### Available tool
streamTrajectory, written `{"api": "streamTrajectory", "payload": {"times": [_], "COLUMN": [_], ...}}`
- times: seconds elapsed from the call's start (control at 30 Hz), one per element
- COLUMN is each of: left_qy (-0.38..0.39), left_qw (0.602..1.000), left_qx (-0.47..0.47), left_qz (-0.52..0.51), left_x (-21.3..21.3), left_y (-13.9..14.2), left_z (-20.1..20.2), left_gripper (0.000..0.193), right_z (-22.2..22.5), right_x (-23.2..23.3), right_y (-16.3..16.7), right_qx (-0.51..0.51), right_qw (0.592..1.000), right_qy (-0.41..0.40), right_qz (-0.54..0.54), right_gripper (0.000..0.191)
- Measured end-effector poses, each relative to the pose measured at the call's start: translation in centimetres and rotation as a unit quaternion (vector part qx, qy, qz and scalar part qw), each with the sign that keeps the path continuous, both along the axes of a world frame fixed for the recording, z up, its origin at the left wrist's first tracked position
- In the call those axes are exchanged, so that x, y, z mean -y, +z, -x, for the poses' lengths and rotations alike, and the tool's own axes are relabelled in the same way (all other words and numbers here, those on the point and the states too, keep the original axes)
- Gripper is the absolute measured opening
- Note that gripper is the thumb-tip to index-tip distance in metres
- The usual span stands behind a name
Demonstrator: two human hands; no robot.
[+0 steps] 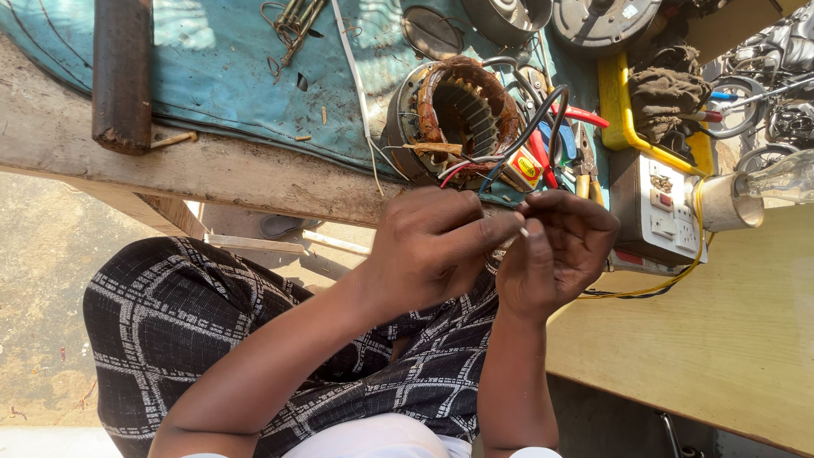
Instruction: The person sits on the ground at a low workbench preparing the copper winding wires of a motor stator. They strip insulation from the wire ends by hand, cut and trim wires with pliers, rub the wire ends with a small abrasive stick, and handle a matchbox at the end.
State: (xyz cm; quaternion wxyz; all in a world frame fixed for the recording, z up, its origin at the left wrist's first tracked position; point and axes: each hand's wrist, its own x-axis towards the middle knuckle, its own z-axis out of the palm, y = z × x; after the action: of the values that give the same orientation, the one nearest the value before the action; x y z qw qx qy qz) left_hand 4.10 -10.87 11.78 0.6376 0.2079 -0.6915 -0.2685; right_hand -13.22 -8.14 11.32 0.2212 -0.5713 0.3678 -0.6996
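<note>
Both hands meet just below the counter (170, 165) edge: left hand (428, 246) and right hand (555, 250) each have the grip pinched together on the thin wire leads (487, 170) coming off the motor stator (458, 114). Stator sits on the teal mat (220, 76), leads drooping over the edge; switch box (657, 208) just right.
</note>
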Motion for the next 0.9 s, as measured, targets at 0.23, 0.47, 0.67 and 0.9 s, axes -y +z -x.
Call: {"api": "streamTrajectory", "payload": {"times": [0.23,0.47,0.67,0.9], "left_qy": [-0.449,-0.447,-0.326,-0.170], "left_qw": [0.654,0.618,0.830,0.972], "left_qx": [-0.386,-0.374,-0.206,0.112], "left_qz": [-0.471,-0.528,-0.403,-0.118], "left_x": [-2.9,-2.6,-2.4,-1.3], "left_y": [0.5,-0.1,0.2,0.6], "left_z": [2.3,3.4,3.9,2.8], "left_gripper": [0.012,0.013,0.017,0.021], "right_z": [0.6,0.4,1.6,5.5], "right_x": [-4.1,-5.6,-5.3,-5.1], "right_y": [0.9,0.9,0.3,2.4], "right_qx": [-0.013,-0.066,-0.089,-0.286], "right_qw": [0.999,0.996,0.993,0.953], "right_qy": [0.042,-0.025,-0.060,-0.005], "right_qz": [-0.004,-0.058,-0.051,-0.099], "right_gripper": [0.025,0.026,0.014,0.009]}}
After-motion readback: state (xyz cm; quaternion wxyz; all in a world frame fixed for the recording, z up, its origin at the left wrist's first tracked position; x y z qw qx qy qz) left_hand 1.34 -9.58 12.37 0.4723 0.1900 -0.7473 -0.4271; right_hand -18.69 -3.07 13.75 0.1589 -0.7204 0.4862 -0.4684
